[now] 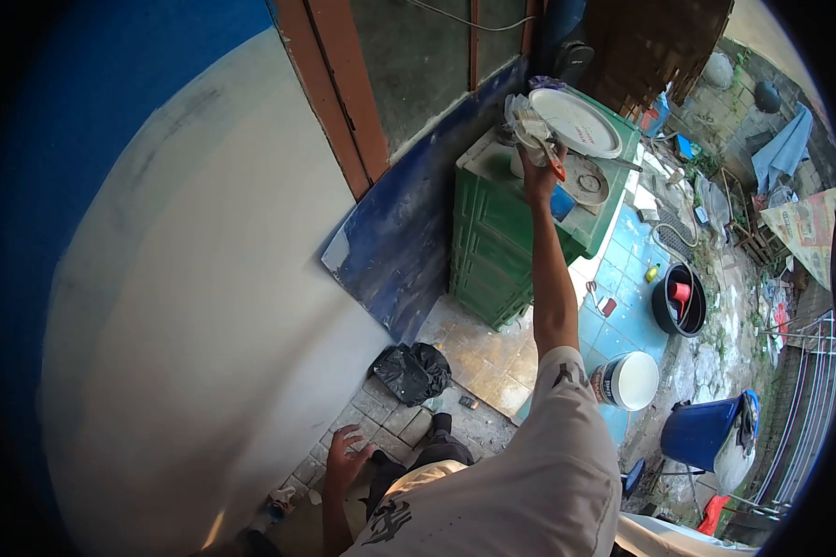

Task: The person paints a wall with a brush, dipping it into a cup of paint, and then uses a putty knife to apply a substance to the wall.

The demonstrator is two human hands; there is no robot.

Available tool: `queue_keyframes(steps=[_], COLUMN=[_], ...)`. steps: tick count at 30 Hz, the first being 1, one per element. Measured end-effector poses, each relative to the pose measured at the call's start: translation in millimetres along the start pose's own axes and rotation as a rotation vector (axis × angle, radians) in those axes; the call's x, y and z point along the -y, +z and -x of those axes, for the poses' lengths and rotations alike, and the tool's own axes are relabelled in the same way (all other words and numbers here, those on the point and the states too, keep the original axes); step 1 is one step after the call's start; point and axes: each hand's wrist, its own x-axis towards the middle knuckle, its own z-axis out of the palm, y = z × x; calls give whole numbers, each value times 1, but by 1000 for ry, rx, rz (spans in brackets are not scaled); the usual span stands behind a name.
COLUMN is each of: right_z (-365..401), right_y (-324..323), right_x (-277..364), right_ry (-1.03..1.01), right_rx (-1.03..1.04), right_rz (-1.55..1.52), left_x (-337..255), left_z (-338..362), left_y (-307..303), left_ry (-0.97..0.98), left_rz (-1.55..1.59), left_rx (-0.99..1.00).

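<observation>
My right hand [540, 176] reaches far out over the green cabinet [492, 223], fingers closed around a paintbrush [554, 160] with a red-orange handle. The pale head of the brush points away from me, beside a small clear container or plastic wrap; what else the fingers touch is hard to make out. A round white lid [576, 121] lies on the cabinet just past the hand, and a round, dusty lid-like disc [585, 182] rests to its right. Low by the wall hangs my left hand [346, 457], fingers spread and holding nothing.
A white-painted wall [204, 278] with a blue border fills the left. A blue board [390, 251] leans below the window frame. On the floor stand a black bag [412, 373], white paint bucket [633, 381], black tub [679, 320] and blue bin [701, 432].
</observation>
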Motion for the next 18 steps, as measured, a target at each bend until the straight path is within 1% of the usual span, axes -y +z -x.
queue_keyframes(steps=[3, 6, 9, 11, 12, 15, 17, 18], right_z=[-2, -1, 0, 1, 1, 1, 0, 1], right_y=[-4, -7, -11, -12, -12, -14, -15, -18], right_x=[-16, -13, 4, 12, 16, 11, 0, -6], right_ry=[-22, -4, -19, 30, 30, 23, 3, 3], right_rx=[55, 77, 58, 64, 64, 67, 99, 100], right_rz=[84, 46, 48, -53, -53, -49, 71, 71], left_x=[1, 4, 1, 2, 5, 4, 2, 2], left_z=[-2, -2, -1, -2, -3, -3, -4, -4], left_y=[-1, -4, -5, -6, -6, -7, -7, -8], left_ry=[9, 14, 6, -1, 3, 3, 2, 6], left_rz=[-34, -53, -56, -61, -43, -24, -21, -28], left_rx=[9, 9, 7, 8, 7, 9, 11, 6])
